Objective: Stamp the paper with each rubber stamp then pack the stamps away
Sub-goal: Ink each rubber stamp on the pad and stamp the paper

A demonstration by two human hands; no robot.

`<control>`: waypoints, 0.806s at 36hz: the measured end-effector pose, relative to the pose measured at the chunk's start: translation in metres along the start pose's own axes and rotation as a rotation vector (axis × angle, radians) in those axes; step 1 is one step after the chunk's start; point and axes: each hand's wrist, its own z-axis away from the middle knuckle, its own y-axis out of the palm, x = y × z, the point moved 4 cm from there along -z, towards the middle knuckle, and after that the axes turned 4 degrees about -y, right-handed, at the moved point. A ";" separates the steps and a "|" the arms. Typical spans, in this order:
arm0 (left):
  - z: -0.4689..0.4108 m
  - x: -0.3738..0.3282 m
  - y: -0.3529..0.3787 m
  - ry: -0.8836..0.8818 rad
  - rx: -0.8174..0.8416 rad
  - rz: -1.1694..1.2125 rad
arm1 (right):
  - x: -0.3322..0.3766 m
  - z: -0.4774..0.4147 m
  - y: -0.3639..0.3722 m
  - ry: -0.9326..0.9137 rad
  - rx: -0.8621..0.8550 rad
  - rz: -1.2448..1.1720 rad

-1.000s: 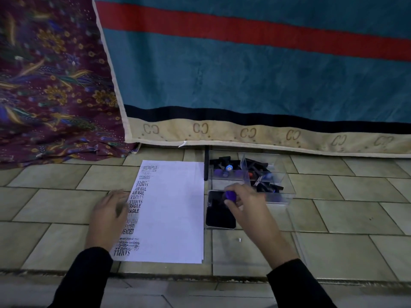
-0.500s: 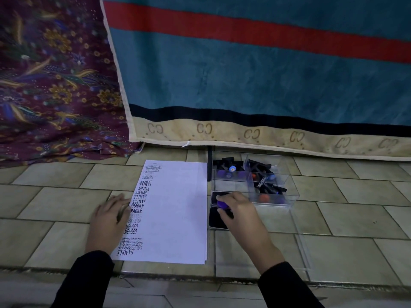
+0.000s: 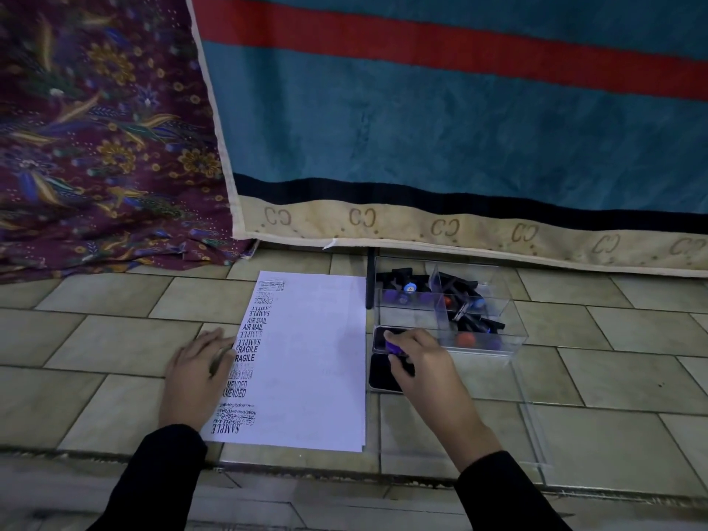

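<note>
A white sheet of paper (image 3: 314, 362) lies on the tiled floor, with a column of black stamped words down its left edge. My left hand (image 3: 199, 373) rests flat on that left edge, fingers spread. My right hand (image 3: 425, 362) grips a rubber stamp with a purple knob (image 3: 392, 346) and holds it down on the black ink pad (image 3: 383, 377) just right of the paper. Behind the pad stands a clear plastic box (image 3: 494, 344) with compartments holding several black stamps with coloured knobs.
A clear lid (image 3: 532, 435) lies flat on the floor right of my right hand. A thin black rod (image 3: 370, 279) stands by the box's left side. A teal blanket (image 3: 459, 147) and a patterned purple cloth (image 3: 95, 147) hang behind.
My right hand carried the purple-knobbed stamp down from the box edge onto the ink pad. My left hand stayed on the paper's edge. The view shifted slightly.
</note>
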 end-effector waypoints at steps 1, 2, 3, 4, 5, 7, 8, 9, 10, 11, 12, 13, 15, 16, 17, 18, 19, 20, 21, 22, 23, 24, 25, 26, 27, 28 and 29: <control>-0.001 0.000 0.000 0.000 -0.005 -0.004 | 0.000 0.000 -0.001 0.003 0.002 0.003; -0.001 0.000 0.001 0.000 -0.009 -0.010 | 0.001 -0.001 -0.002 0.005 0.003 0.011; -0.001 0.000 0.001 0.000 -0.012 -0.019 | 0.003 -0.001 -0.003 0.002 -0.001 0.024; -0.002 0.000 0.001 0.003 -0.015 -0.031 | 0.006 -0.001 -0.005 -0.008 -0.012 0.035; -0.002 0.000 0.002 0.007 -0.019 -0.043 | 0.012 0.000 -0.005 -0.027 -0.029 0.034; -0.002 0.001 0.002 0.006 -0.022 -0.057 | 0.029 0.002 -0.004 -0.086 -0.049 -0.012; -0.002 0.001 0.002 0.002 -0.020 -0.061 | 0.039 0.003 -0.001 -0.119 -0.043 -0.055; -0.002 0.001 0.002 -0.003 -0.016 -0.067 | 0.050 0.005 0.004 -0.150 -0.021 -0.108; -0.002 0.002 0.003 -0.008 -0.012 -0.072 | 0.061 0.007 0.010 -0.180 0.011 -0.159; -0.001 0.002 0.003 -0.012 -0.008 -0.076 | 0.071 0.010 0.018 -0.209 0.047 -0.198; -0.001 0.002 0.003 -0.016 -0.004 -0.079 | 0.080 0.012 0.026 -0.233 0.082 -0.224; -0.002 0.003 0.004 -0.017 -0.002 -0.085 | 0.088 0.015 0.034 -0.252 0.118 -0.240; -0.002 0.004 0.004 -0.015 0.000 -0.099 | 0.100 0.020 0.049 -0.271 0.180 -0.256; -0.002 0.004 0.004 -0.015 -0.001 -0.102 | 0.104 0.022 0.056 -0.273 0.202 -0.258; -0.002 0.003 0.004 -0.015 -0.003 -0.102 | 0.107 0.023 0.061 -0.271 0.218 -0.261; -0.002 0.003 0.003 -0.018 -0.004 -0.100 | 0.109 0.024 0.065 -0.269 0.228 -0.263; -0.002 0.002 0.003 -0.021 -0.005 -0.097 | 0.111 0.025 0.069 -0.272 0.237 -0.264; -0.001 0.001 0.002 -0.027 -0.003 -0.095 | 0.112 0.025 0.072 -0.278 0.248 -0.260; -0.001 0.000 0.002 -0.033 0.001 -0.096 | 0.114 0.026 0.075 -0.285 0.258 -0.253; -0.001 -0.001 0.002 -0.038 0.007 -0.098 | 0.116 0.026 0.077 -0.292 0.266 -0.246; 0.000 -0.001 0.001 -0.040 0.010 -0.101 | 0.117 0.025 0.079 -0.297 0.273 -0.241; 0.000 -0.001 0.001 -0.041 0.014 -0.103 | 0.118 0.025 0.080 -0.302 0.279 -0.237; 0.000 -0.001 0.001 -0.043 0.017 -0.106 | 0.120 0.025 0.082 -0.307 0.287 -0.231; 0.000 -0.001 0.000 -0.046 0.019 -0.107 | 0.121 0.025 0.083 -0.313 0.295 -0.224; 0.000 -0.001 0.000 -0.047 0.020 -0.110 | 0.122 0.024 0.084 -0.318 0.300 -0.216; 0.000 -0.001 0.000 -0.047 0.021 -0.112 | 0.123 0.024 0.085 -0.323 0.303 -0.212; 0.000 -0.001 -0.001 -0.046 0.021 -0.114 | 0.123 0.024 0.085 -0.326 0.303 -0.208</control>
